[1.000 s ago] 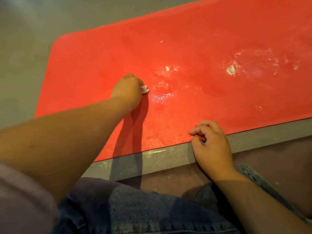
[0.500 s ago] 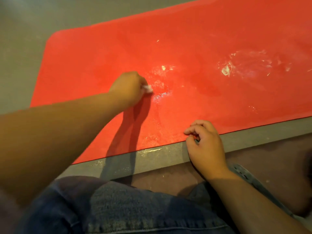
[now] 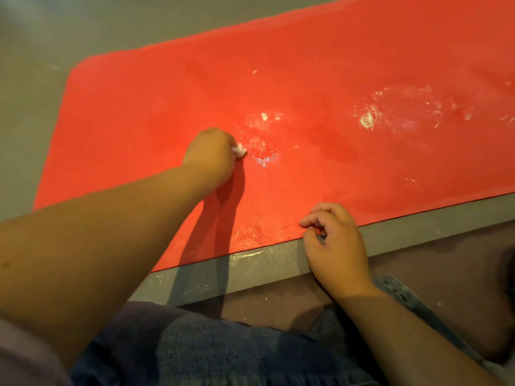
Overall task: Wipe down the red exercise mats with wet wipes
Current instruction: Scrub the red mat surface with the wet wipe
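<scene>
Right hand (image 3: 335, 246) is loosely curled and holds nothing, fingertips on the near edge of the red mat (image 3: 320, 65). Left hand (image 3: 211, 153), further out, is clenched on a wadded wet wipe (image 3: 239, 150), arm extended. White residue patch (image 3: 263, 146) sits just right of the wipe; the mat's long axis runs left-right.

Grey floor (image 3: 83, 32) above a brown step (image 3: 446, 263).

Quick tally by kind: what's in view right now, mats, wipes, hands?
Red mat: 1
Wet wipe, balled in the left hand: 1
Hands: 2, left hand and right hand
Total: 4
</scene>
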Action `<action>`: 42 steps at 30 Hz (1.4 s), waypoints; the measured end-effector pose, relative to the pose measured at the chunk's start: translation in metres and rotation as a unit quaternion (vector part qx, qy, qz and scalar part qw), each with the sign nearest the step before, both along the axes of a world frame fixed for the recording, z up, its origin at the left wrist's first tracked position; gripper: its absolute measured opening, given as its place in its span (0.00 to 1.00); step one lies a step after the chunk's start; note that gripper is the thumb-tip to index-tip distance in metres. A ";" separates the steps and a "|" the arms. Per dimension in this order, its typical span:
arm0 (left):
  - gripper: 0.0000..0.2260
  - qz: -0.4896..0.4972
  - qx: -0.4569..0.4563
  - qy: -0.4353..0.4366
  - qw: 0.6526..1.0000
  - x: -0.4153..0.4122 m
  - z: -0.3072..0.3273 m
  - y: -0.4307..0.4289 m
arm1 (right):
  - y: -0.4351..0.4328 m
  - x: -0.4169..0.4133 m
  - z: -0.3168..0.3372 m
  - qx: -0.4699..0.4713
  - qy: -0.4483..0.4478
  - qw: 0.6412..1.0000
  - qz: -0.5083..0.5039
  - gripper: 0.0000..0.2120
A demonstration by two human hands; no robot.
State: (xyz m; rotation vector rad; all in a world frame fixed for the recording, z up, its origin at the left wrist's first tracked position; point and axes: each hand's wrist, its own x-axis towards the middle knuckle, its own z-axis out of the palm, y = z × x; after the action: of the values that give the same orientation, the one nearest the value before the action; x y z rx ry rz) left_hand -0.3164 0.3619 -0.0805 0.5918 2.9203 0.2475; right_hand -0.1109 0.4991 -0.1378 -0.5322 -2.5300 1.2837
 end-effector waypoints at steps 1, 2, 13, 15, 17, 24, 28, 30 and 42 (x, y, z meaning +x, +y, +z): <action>0.10 0.011 0.009 -0.006 1.000 0.004 -0.004 0.004 | 0.000 0.000 0.000 -0.004 0.000 1.000 0.000 0.10; 0.11 -0.007 0.007 -0.011 1.000 0.017 -0.008 0.007 | 0.001 -0.001 0.000 -0.008 0.000 1.000 -0.002 0.10; 0.14 -0.193 0.008 -0.175 0.965 0.084 0.024 -0.031 | -0.028 -0.002 0.014 0.012 0.026 0.998 0.060 0.11; 0.12 -0.153 0.010 -0.154 0.976 0.075 0.028 -0.046 | -0.045 -0.003 0.013 0.072 0.002 0.990 0.121 0.09; 0.12 -0.136 -0.011 -0.159 0.978 0.068 0.028 -0.062 | -0.056 -0.007 0.013 0.102 -0.018 0.982 0.156 0.11; 0.33 -0.111 -0.101 -0.096 0.984 0.045 0.013 -0.088 | -0.068 -0.055 0.018 0.154 -0.034 0.979 0.125 0.14; 0.52 -0.090 -0.201 -0.252 0.942 0.037 0.003 -0.104 | -0.062 -0.057 0.018 0.199 -0.025 0.954 0.224 0.09; 0.53 -0.099 -0.200 -0.246 0.943 0.036 -0.001 -0.106 | -0.047 -0.039 0.021 0.167 -0.023 0.958 0.232 0.08; 0.54 -0.105 -0.206 -0.227 0.946 0.031 -0.004 -0.106 | -0.053 -0.027 0.018 0.168 -0.059 0.973 0.147 0.07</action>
State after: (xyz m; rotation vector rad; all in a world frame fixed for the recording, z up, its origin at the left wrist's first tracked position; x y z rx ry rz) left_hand -0.2853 0.2563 -0.0841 0.6615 2.3412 -0.2229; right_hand -0.1375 0.4460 -0.1202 -0.1701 -2.9273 0.8931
